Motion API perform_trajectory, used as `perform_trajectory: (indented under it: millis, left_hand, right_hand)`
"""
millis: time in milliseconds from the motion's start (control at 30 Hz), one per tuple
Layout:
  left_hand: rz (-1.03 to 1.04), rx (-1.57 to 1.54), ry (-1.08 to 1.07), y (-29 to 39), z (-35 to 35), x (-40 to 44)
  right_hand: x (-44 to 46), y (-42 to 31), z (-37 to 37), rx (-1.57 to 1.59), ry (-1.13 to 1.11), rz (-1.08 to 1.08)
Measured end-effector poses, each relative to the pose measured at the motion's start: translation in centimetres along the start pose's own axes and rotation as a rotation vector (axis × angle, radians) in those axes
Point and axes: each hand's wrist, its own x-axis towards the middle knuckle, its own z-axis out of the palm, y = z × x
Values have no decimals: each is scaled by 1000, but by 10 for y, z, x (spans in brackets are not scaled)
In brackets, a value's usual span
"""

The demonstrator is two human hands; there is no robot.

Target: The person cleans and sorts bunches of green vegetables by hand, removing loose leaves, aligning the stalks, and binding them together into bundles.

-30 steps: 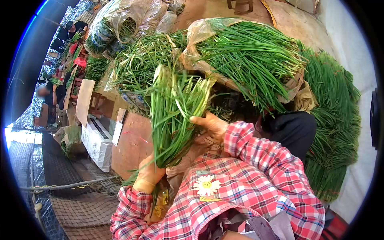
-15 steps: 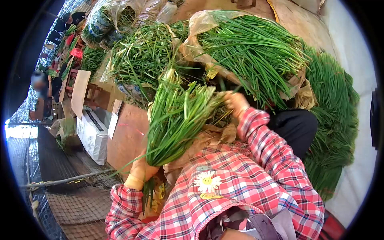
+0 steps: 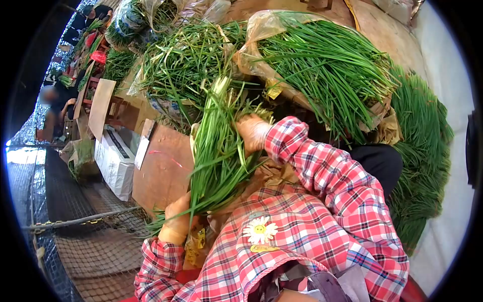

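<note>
A bunch of green chives (image 3: 214, 146) lies across my lap, its pale stem ends pointing away from me and its leaf tips towards me. My left hand (image 3: 177, 217) is closed around the leafy near end, with some tips sticking out past it. My right hand (image 3: 252, 132) presses against the right side of the bunch, its fingers curled into the stems and partly hidden. Brown cloth or paper (image 3: 274, 176) lies under the bunch on my lap. Just beyond it is a heap of loose, tangled leaves (image 3: 186, 63).
A plastic-wrapped pile of chives (image 3: 327, 65) lies ahead on the right. More chives (image 3: 422, 151) are stacked along the white sheet (image 3: 448, 85). To the left are a wooden board (image 3: 163, 171), a white box (image 3: 114, 163) and a rope (image 3: 85, 221). Other people work at the far left.
My right hand has moved left and inward from the stem ends onto the side of the bunch. The bunch is now narrower and more upright. My left hand stays at the leafy end.
</note>
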Motion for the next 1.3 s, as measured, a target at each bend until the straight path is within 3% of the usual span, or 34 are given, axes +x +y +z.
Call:
perform_trajectory:
  millis: [33, 67, 100, 167, 233, 333, 433, 567, 633, 667, 700, 733, 767, 800, 833, 900, 967, 1033, 1067, 1100, 1167, 1233, 1267, 1300]
  left_hand:
    - [-25, 51, -29, 2, -4, 0]
    - [-46, 100, -56, 3, -6, 2]
    - [-41, 96, -56, 0, -6, 4]
    - [4, -109, -38, -8, -7, 3]
    - [-22, -96, -114, -8, -11, 3]
    - [6, -18, -140, -2, -17, 3]
    - [-37, -135, -140, 8, -22, -3]
    - [-78, -289, -155, -25, -15, -26]
    - [-54, -400, -151, -30, -19, -34]
    - [-23, -231, -198, -19, -32, -35]
    - [10, -60, -247, -10, -42, -34]
    - [35, -5, -212, -1, -45, -31]
    - [36, -5, -208, 0, -46, -29]
    - [94, 138, -208, 1, -46, -27]
    - [152, 282, -204, 4, -47, -23]
    - [191, 348, -192, 15, -51, -18]
    - [223, 410, -179, 22, -54, -20]
    - [228, 464, -194, 23, -60, -24]
    - [227, 461, -181, 24, -63, -25]
    - [201, 496, -203, 22, -65, -31]
    - [176, 524, -232, 23, -69, -36]
    - [273, 463, -207, 28, -73, -31]
    - [276, 556, -225, 31, -73, -28]
    - [272, 555, -219, 35, -74, -22]
  right_hand:
    - [2, -3, 4, 41, -57, -46]
    - [-6, 1, 4, 152, 28, -74]
    - [-4, 4, 3, 181, 3, 65]
    - [-14, 15, -1, 391, -15, 50]
    - [-18, 26, 3, 491, 28, 42]
    - [-19, 40, 6, 482, 79, 51]
    - [-23, 55, 3, 167, 207, 134]
    - [-33, 147, 4, 152, 340, 675]
    - [-34, 185, 13, 275, 491, 761]
    - [-28, 167, -6, 366, 236, 769]
    - [-34, 139, -9, 588, 250, 467]
    - [-15, 131, 0, 704, 185, 339]
    - [-33, 82, 4, 1341, 184, 59]
    - [-19, 65, 2, 1252, 31, -214]
    - [9, 62, 39, 932, 115, -87]
    - [27, 23, 49, 877, 2, -115]
    - [32, 11, 52, 634, 168, 212]
    - [38, 70, 61, 530, 331, 441]
    - [31, 112, 63, 567, 483, 482]
    - [15, 143, 54, 559, 481, 476]
    - [-14, 180, 32, 630, 583, 798]
    - [-24, 169, 9, 484, 321, 457]
    - [-32, 153, -3, 686, 339, 125]
    - [-19, 156, -4, 712, 321, 64]
